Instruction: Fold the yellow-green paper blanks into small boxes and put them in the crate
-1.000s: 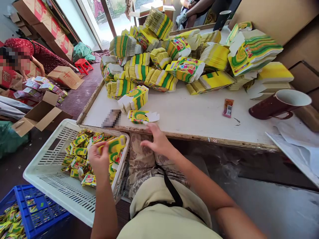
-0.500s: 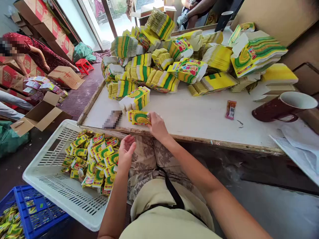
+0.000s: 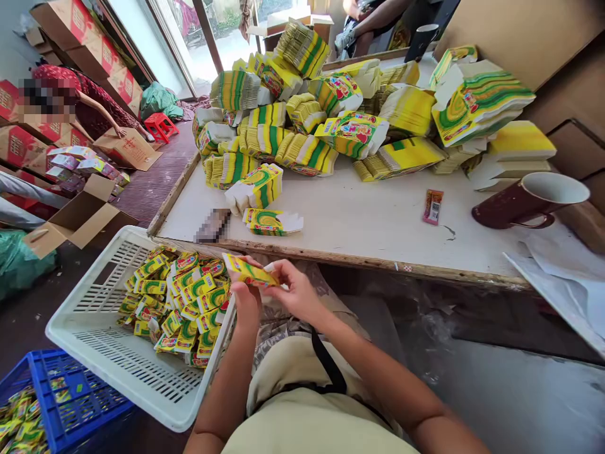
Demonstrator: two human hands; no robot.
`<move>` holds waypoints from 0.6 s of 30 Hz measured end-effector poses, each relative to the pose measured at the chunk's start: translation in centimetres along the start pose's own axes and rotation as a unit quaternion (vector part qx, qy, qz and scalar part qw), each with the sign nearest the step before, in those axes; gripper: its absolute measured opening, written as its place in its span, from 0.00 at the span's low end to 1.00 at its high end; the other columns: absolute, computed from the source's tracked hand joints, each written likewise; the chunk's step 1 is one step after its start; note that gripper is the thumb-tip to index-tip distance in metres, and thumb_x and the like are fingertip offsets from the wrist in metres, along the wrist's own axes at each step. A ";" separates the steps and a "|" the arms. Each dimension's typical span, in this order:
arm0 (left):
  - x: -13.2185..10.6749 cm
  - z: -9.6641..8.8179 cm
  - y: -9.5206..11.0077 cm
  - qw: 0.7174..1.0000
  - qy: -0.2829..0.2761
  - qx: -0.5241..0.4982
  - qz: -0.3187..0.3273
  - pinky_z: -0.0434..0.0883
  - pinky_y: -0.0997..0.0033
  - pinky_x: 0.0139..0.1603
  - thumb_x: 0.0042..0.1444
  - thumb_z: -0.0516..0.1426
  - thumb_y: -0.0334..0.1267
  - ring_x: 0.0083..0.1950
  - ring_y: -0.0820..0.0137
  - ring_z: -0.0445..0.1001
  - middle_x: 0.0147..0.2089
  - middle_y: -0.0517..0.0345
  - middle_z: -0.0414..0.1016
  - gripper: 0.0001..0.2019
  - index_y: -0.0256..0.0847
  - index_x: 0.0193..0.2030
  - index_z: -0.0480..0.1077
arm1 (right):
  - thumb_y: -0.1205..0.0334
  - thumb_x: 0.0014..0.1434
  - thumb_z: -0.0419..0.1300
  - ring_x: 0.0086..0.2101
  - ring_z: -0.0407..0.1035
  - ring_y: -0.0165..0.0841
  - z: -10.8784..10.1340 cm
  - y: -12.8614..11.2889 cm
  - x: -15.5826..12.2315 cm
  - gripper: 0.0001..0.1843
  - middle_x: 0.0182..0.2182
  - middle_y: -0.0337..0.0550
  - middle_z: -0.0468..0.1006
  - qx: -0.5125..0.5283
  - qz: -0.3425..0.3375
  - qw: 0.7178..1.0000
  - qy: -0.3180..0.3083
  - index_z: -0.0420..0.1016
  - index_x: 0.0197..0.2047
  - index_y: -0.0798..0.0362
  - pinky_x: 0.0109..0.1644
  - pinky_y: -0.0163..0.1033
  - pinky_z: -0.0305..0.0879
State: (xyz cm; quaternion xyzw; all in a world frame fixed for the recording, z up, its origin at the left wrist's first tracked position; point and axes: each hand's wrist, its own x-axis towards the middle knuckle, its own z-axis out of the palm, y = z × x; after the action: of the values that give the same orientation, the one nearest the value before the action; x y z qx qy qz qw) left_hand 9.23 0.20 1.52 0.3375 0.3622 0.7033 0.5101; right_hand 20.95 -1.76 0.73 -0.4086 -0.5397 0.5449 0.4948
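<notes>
Both my hands hold one flat yellow-and-green carton blank [image 3: 249, 271] over my lap, just below the table's front edge. My left hand [image 3: 246, 296] grips its left end from beneath. My right hand [image 3: 295, 291] pinches its right end. To the left, a white slotted basket [image 3: 104, 353] holds several folded yellow-green small boxes [image 3: 182, 302]. On the table [image 3: 359, 221] right above my hands lies a small stack of flat blanks [image 3: 269, 222], with a thicker bundle [image 3: 255, 188] behind it.
Big heaps of bundled yellow-green blanks [image 3: 331, 107] fill the table's far side. A maroon mug [image 3: 529, 200] and a small red sachet [image 3: 432, 206] are at the right. A blue crate [image 3: 47, 403] sits at lower left. Open cardboard boxes [image 3: 78, 217] and another person [image 3: 70, 107] are at left.
My right hand took a flat blank from the small stack on the table and brought it down to my lap. My left hand left the basket and closed on the blank's other end.
</notes>
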 end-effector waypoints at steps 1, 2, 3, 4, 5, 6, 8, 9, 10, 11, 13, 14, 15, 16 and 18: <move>-0.2 -0.5 -0.1 0.999 -0.013 0.032 0.007 0.73 0.71 0.44 0.38 0.65 0.70 0.40 0.69 0.74 0.37 0.59 0.74 0.33 0.44 0.39 0.75 | 0.58 0.55 0.67 0.34 0.71 0.32 -0.6 0.0 0.2 0.15 0.34 0.37 0.77 0.000 0.000 1.000 0.022 0.72 0.45 0.50 0.39 0.37 0.67; -0.3 -1.1 -0.2 0.997 -0.019 0.070 0.013 0.73 0.70 0.47 0.40 0.67 0.66 0.42 0.68 0.75 0.39 0.58 0.76 0.30 0.44 0.41 0.76 | 0.59 0.57 0.65 0.33 0.71 0.32 -1.2 0.0 0.3 0.10 0.34 0.37 0.78 -0.009 -0.010 0.999 0.040 0.73 0.42 0.50 0.38 0.36 0.67; -0.4 -1.7 -0.1 0.993 -0.020 0.114 0.018 0.73 0.69 0.49 0.43 0.68 0.61 0.43 0.67 0.76 0.40 0.57 0.78 0.26 0.44 0.41 0.77 | 0.59 0.58 0.65 0.32 0.71 0.32 -2.0 0.0 0.5 0.07 0.33 0.38 0.78 -0.028 -0.028 0.998 0.052 0.74 0.39 0.51 0.36 0.36 0.67; -0.4 -2.3 0.1 0.986 -0.027 0.161 0.017 0.72 0.67 0.51 0.46 0.69 0.55 0.43 0.66 0.77 0.40 0.57 0.79 0.21 0.43 0.41 0.78 | 0.60 0.59 0.64 0.31 0.71 0.32 -2.8 -0.1 0.5 0.04 0.31 0.38 0.79 -0.056 -0.054 0.995 0.063 0.75 0.36 0.51 0.35 0.36 0.67; -0.3 -2.9 0.6 0.978 -0.044 0.202 0.011 0.72 0.65 0.52 0.49 0.69 0.51 0.44 0.65 0.78 0.41 0.55 0.80 0.18 0.43 0.41 0.78 | 0.61 0.60 0.64 0.30 0.71 0.32 -3.7 -0.3 0.5 0.03 0.30 0.38 0.79 -0.093 -0.087 0.989 0.073 0.76 0.34 0.51 0.35 0.36 0.67; -0.2 -3.4 1.2 0.971 -0.073 0.226 0.003 0.72 0.62 0.54 0.50 0.68 0.52 0.46 0.62 0.78 0.43 0.53 0.81 0.19 0.43 0.44 0.79 | 0.62 0.61 0.63 0.31 0.71 0.33 -4.4 -0.4 0.5 0.04 0.29 0.39 0.79 -0.139 -0.127 0.979 0.083 0.77 0.33 0.51 0.35 0.37 0.67; 0.4 -4.1 2.9 0.961 -0.155 0.229 -0.018 0.70 0.54 0.59 0.49 0.63 0.64 0.55 0.54 0.76 0.52 0.46 0.80 0.32 0.43 0.54 0.76 | 0.66 0.64 0.60 0.34 0.73 0.34 -5.7 -0.8 0.3 0.08 0.31 0.41 0.81 -0.250 -0.215 0.938 0.103 0.79 0.33 0.49 0.41 0.40 0.69; 0.7 -4.2 3.8 0.952 -0.200 0.228 -0.028 0.67 0.50 0.62 0.47 0.59 0.71 0.61 0.50 0.72 0.58 0.43 0.76 0.41 0.43 0.60 0.72 | 0.67 0.65 0.59 0.37 0.73 0.35 -6.0 -1.0 0.1 0.10 0.33 0.41 0.82 -0.305 -0.257 0.911 0.105 0.80 0.34 0.48 0.46 0.42 0.69; 1.0 -4.2 4.6 0.940 -0.241 0.240 -0.036 0.64 0.48 0.66 0.44 0.56 0.75 0.67 0.47 0.66 0.64 0.41 0.71 0.49 0.43 0.65 0.67 | 0.68 0.66 0.57 0.39 0.73 0.35 -6.2 -1.2 0.0 0.11 0.34 0.40 0.83 -0.351 -0.294 0.884 0.094 0.80 0.36 0.47 0.51 0.44 0.68; 1.2 -4.0 5.2 0.921 -0.276 0.273 -0.041 0.60 0.46 0.69 0.40 0.56 0.77 0.70 0.45 0.61 0.68 0.40 0.66 0.54 0.43 0.69 0.62 | 0.68 0.67 0.56 0.41 0.73 0.34 -6.2 -1.4 -0.2 0.13 0.34 0.39 0.83 -0.386 -0.324 0.861 0.071 0.80 0.37 0.45 0.57 0.47 0.65; 1.2 -3.4 5.6 0.858 -0.343 0.378 -0.057 0.57 0.46 0.70 0.38 0.64 0.71 0.72 0.44 0.58 0.71 0.40 0.61 0.57 0.43 0.71 0.56 | 0.68 0.68 0.56 0.45 0.73 0.33 -5.7 -1.6 -0.6 0.13 0.36 0.36 0.83 -0.409 -0.363 0.837 0.006 0.80 0.41 0.43 0.68 0.49 0.56; 1.0 -3.0 5.4 0.828 -0.363 0.424 -0.061 0.59 0.47 0.69 0.40 0.67 0.65 0.70 0.45 0.61 0.70 0.41 0.61 0.54 0.44 0.71 0.55 | 0.67 0.68 0.55 0.50 0.72 0.33 -5.3 -1.6 -0.8 0.13 0.40 0.35 0.83 -0.403 -0.368 0.838 -0.016 0.79 0.44 0.42 0.71 0.50 0.50; 0.7 -2.7 5.0 0.807 -0.370 0.456 -0.060 0.63 0.49 0.67 0.43 0.69 0.58 0.68 0.48 0.65 0.69 0.42 0.63 0.50 0.44 0.70 0.55 | 0.64 0.68 0.56 0.55 0.70 0.34 -4.8 -1.6 -0.9 0.11 0.45 0.37 0.82 -0.386 -0.362 0.849 -0.017 0.78 0.47 0.41 0.73 0.51 0.46; 0.4 -2.3 4.5 0.798 -0.365 0.476 -0.055 0.67 0.52 0.63 0.48 0.68 0.52 0.64 0.52 0.69 0.66 0.44 0.67 0.44 0.45 0.69 0.56 | 0.61 0.67 0.58 0.60 0.65 0.37 -4.3 -1.6 -1.0 0.11 0.52 0.39 0.79 -0.356 -0.344 0.869 0.004 0.77 0.51 0.41 0.74 0.53 0.43; -0.4 -1.8 3.3 0.801 -0.334 0.496 -0.025 0.73 0.59 0.54 0.54 0.64 0.42 0.54 0.60 0.75 0.57 0.48 0.72 0.37 0.44 0.67 0.54 | 0.54 0.64 0.62 0.67 0.54 0.43 -3.5 -1.3 -1.1 0.24 0.64 0.46 0.68 -0.260 -0.267 0.923 0.097 0.69 0.62 0.42 0.74 0.56 0.41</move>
State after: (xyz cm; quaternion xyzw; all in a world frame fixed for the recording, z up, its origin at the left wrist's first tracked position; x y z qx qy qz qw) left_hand 6.20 -1.17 3.38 0.7493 0.4770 0.2578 0.3802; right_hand 24.68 -2.29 1.59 -0.4145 -0.7010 0.1910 0.5480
